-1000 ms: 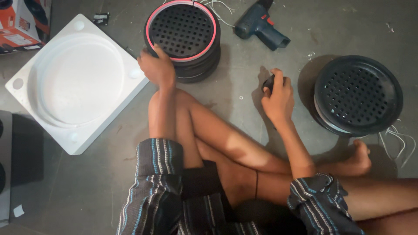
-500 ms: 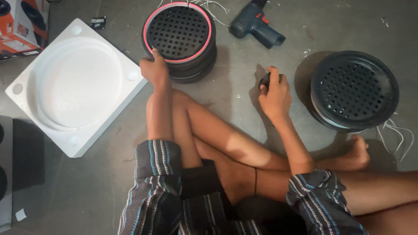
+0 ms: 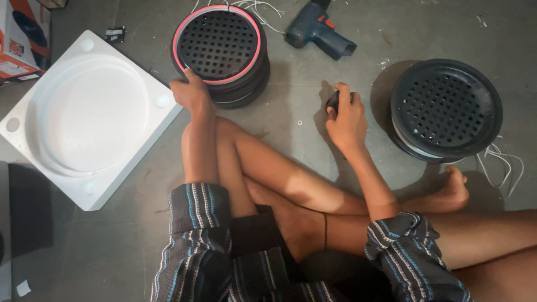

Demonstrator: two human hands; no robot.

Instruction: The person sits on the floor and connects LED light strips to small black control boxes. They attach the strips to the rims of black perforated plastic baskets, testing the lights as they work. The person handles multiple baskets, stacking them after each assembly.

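Observation:
I sit cross-legged on a grey floor. My left hand [image 3: 192, 92] grips the near rim of a stack of round black perforated grilles [image 3: 221, 47]; the top one has a pink ring around its edge. My right hand [image 3: 345, 120] is closed on a small dark object [image 3: 333, 102] resting on the floor; its shape is mostly hidden by my fingers. A second stack of black perforated grilles [image 3: 444, 109] stands just right of that hand, apart from it.
A blue cordless drill [image 3: 319, 33] lies on the floor at the top. A white foam packing tray [image 3: 84, 120] with a round recess sits at left. A cardboard box [image 3: 22, 36] is in the top left corner. White wires [image 3: 503, 162] trail beside the right stack.
My left hand has stayed on the rim of the pink-ringed stack. The right hand keeps hold of the small dark object. The view has shifted slightly.

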